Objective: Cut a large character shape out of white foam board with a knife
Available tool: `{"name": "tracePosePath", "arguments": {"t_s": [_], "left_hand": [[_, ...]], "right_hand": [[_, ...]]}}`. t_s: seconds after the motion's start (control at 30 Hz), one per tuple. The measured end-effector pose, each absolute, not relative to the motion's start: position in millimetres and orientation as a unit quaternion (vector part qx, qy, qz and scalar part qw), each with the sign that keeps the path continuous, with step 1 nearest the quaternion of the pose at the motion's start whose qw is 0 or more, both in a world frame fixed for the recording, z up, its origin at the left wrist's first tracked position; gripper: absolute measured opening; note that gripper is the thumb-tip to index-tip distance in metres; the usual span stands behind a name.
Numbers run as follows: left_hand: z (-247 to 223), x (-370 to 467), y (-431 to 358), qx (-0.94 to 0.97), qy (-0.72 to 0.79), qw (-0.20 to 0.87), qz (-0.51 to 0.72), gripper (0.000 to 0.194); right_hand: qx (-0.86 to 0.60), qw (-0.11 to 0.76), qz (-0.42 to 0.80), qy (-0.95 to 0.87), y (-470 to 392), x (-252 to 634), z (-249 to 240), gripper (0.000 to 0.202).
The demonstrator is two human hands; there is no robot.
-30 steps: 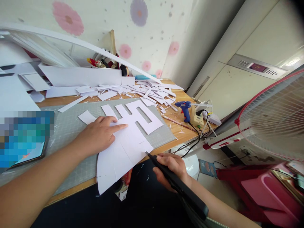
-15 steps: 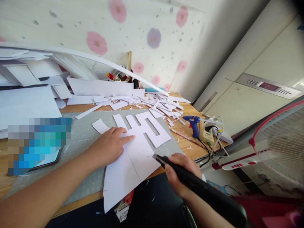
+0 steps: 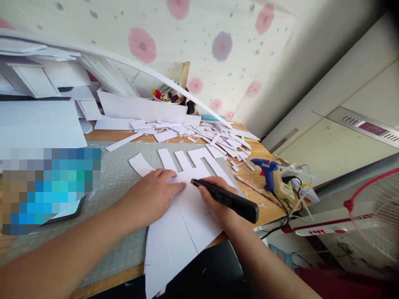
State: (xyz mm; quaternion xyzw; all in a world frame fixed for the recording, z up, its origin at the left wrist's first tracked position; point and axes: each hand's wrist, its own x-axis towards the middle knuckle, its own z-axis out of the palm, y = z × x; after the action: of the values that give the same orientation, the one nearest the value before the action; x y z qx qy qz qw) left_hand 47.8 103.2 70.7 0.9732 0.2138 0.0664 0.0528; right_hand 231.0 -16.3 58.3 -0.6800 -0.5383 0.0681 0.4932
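Observation:
A white foam board sheet (image 3: 174, 253) with slots cut into its far end lies on a grey cutting mat (image 3: 106, 236), its near end jutting over the table edge. Pressed on the sheet near the slots is my left hand (image 3: 158, 193), fingers extended. My right hand (image 3: 218, 199) grips a black utility knife (image 3: 232, 199). The blade tip points at the sheet just right of my left fingertips; whether it touches the surface I cannot tell. Pencil lines cross the sheet's near half, and my right hand covers part of its right side.
White offcuts (image 3: 215, 137) are piled at the back. A blue glue gun (image 3: 266, 170) stands at the right beside a power strip and cables. A phone with a blurred screen (image 3: 62, 195) lies at left. A fan (image 3: 377, 207) is at far right.
My right hand has brought the knife up and left across the sheet, from its right edge to beside my left fingertips. My left hand stays pressed on the sheet. The view has shifted slightly.

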Motion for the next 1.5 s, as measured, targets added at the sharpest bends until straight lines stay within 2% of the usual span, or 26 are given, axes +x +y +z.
{"name": "tracePosePath", "arguments": {"t_s": [0.7,1.07,1.5], "left_hand": [[71.8,48.0,103.5,0.97,0.22,0.078,0.068,0.054],[70.4,48.5,103.0,0.965,0.241,0.078,0.06,0.052],[69.8,49.3,104.6,0.962,0.25,0.089,0.065,0.051]], "right_hand": [[-0.672,0.482,0.048,-0.561,-15.6,228.1,59.9,0.01],[-0.644,0.429,-0.007,-0.633,-23.2,231.3,54.6,0.006],[-0.607,0.422,-0.007,-0.674,-46.6,234.5,61.1,0.003]]}}
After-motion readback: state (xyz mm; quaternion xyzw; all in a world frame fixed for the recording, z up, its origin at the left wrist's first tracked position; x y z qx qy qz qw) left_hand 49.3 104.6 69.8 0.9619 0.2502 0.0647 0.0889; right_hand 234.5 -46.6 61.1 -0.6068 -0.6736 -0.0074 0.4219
